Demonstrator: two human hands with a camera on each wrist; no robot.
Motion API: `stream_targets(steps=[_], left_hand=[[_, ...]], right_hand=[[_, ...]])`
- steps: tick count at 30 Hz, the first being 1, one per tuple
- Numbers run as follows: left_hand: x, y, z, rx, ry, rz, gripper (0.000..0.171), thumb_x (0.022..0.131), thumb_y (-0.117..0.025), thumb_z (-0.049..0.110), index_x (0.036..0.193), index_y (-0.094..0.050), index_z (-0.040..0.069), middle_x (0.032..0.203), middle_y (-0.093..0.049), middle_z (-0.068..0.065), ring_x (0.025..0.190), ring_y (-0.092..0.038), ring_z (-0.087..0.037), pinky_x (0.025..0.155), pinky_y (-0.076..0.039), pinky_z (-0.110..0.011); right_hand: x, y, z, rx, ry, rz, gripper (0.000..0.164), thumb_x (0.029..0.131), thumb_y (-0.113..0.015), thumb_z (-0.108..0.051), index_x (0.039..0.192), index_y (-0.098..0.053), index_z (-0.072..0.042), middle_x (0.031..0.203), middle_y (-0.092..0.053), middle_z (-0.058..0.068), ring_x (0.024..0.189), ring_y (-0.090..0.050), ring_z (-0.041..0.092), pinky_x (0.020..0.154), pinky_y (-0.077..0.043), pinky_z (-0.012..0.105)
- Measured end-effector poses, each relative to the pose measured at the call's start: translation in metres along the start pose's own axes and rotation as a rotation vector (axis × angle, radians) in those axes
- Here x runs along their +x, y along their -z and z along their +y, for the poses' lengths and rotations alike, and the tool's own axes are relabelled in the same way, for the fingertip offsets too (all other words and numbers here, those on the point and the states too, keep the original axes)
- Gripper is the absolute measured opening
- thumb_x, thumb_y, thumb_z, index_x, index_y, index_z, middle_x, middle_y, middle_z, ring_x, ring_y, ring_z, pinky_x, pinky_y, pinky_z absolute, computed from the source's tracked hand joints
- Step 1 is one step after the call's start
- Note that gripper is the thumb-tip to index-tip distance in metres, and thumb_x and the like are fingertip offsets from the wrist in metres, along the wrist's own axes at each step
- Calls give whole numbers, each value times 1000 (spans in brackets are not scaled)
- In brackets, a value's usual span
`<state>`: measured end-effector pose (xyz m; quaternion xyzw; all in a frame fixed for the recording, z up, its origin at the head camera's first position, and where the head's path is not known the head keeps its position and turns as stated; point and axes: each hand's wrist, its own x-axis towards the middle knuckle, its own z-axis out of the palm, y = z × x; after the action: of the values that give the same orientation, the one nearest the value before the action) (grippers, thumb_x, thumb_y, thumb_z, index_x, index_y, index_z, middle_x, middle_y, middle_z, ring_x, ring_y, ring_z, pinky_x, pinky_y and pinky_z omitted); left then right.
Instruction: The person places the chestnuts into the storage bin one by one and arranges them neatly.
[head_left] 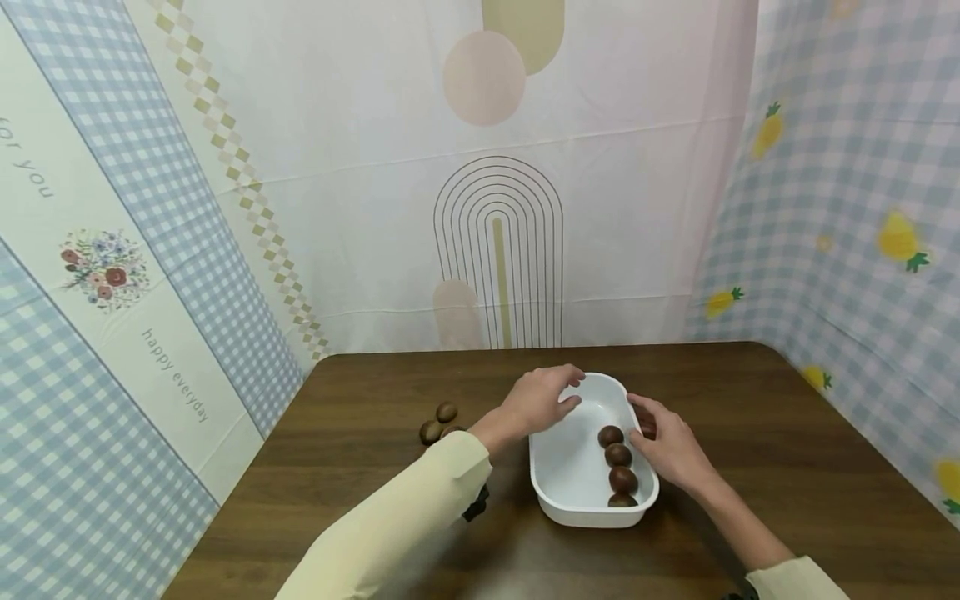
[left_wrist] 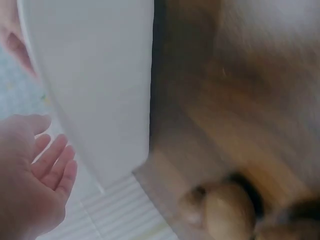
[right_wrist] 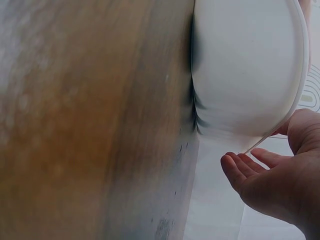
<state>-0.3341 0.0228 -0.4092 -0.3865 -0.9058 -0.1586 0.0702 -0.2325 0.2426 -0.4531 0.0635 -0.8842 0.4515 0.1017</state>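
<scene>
A white rectangular dish (head_left: 564,471) with rounded corners rests on the table, its outer wall (left_wrist: 100,85) smooth and plain. Inside, along its right side, several dark brown, egg-sized round things (head_left: 618,455) lie in a row. My right hand (head_left: 667,443) holds the right rim, thumb over the edge and fingers outside, as the right wrist view also shows. Over the dish's far left edge hovers my left hand (head_left: 537,402), fingers loosely bent and nothing in them. Left of the dish sit three similar brown round things (head_left: 446,412), one partly hidden by my left forearm.
The dark wooden table (head_left: 360,500) ends at a pale patterned cloth (head_left: 375,250) behind it. Checked cloths (head_left: 847,183) hang at the sides. My left sleeve (head_left: 405,517) crosses the table's near part.
</scene>
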Motion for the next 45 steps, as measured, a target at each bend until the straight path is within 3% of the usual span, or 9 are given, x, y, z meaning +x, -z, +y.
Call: stream_targets(steps=[9,19,24,32,45], left_hand=[[-11,20,-41,-57,105,57,36,106,-69,23,140,-65,10,134,-71,-2,121,-68,-18,100,-56,-36],[-34,44,-91,-84,225,125,42,105,-72,27,142,-64,9,136,-70,-5,126,-65,-26,106,-52,-47],[-48,49,-110,-88,278,144,44,103,-73,27,142,-64,9,137,-70,-6,127,-65,-27,108,-51,-48],[-70,49,-127,-122,317,187,38,101,-76,21,135,-67,7,131,-72,-10,122,-68,-29,105,-52,-49],[-94,37,-145,-128,340,162,43,99,-78,18,137,-65,3,132,-71,-13,122,-67,-31,105,-52,-50]], right_hand=[[-1,0,1,-8,-3,-7,57,101,-63,1,153,-43,12,141,-56,40,124,-62,52,102,-53,61],[0,1,2,-31,-13,-20,58,102,-64,-1,154,-42,11,143,-54,40,124,-62,51,101,-53,60],[0,1,2,-41,-15,-23,58,102,-64,-2,154,-42,11,144,-54,40,125,-61,52,102,-52,62],[0,1,2,-40,-34,-34,58,103,-62,-3,156,-41,9,147,-52,39,128,-59,53,103,-51,63],[3,1,1,-42,-29,-35,58,103,-62,-3,156,-41,9,149,-50,38,129,-58,53,103,-51,63]])
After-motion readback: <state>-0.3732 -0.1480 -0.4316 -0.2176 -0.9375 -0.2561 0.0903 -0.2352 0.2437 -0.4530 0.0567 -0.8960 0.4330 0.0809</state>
